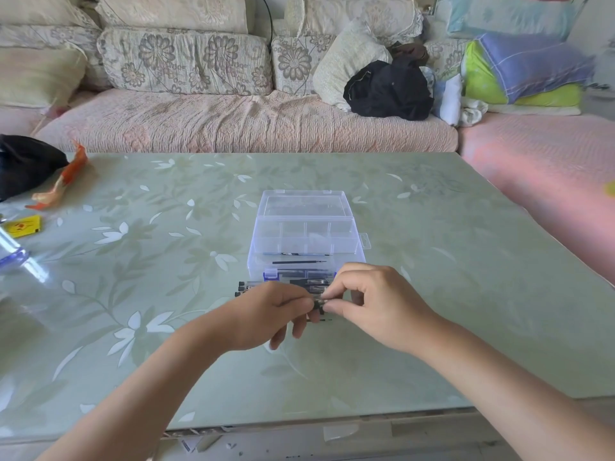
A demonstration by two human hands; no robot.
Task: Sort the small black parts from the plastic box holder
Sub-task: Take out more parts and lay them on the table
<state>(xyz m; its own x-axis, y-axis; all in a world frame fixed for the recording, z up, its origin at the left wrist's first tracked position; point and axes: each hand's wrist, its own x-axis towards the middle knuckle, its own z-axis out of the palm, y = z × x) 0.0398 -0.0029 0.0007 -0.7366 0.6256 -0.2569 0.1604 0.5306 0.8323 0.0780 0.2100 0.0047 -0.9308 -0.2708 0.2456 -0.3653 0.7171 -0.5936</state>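
Head cam, lower centre: left hand (pixel 266 314) and right hand (pixel 372 304) meet, thumb and fingers (pixel 336 291) of each pinching one small black part (pixel 318 305). They hide the front edge of the clear plastic box (pixel 306 241) just behind. More black parts (pixel 244 287) lie on the desk (pixel 432 227) just left of it. Far left there's a yellow card (pixel 26 224) and an orange wrapper (pixel 60 184), and the sofa (pixel 233 121) runs across the top.

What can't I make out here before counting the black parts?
- Head view: small black part, pinched between left hand and right hand, mostly covered by fingertips; shape unclear.
- Head view: loose black parts before the plastic box run behind both hands; count unknown.
- Head view: items inside the box, too small to identify.
- Head view: clear bluish object, cut off by the left edge.
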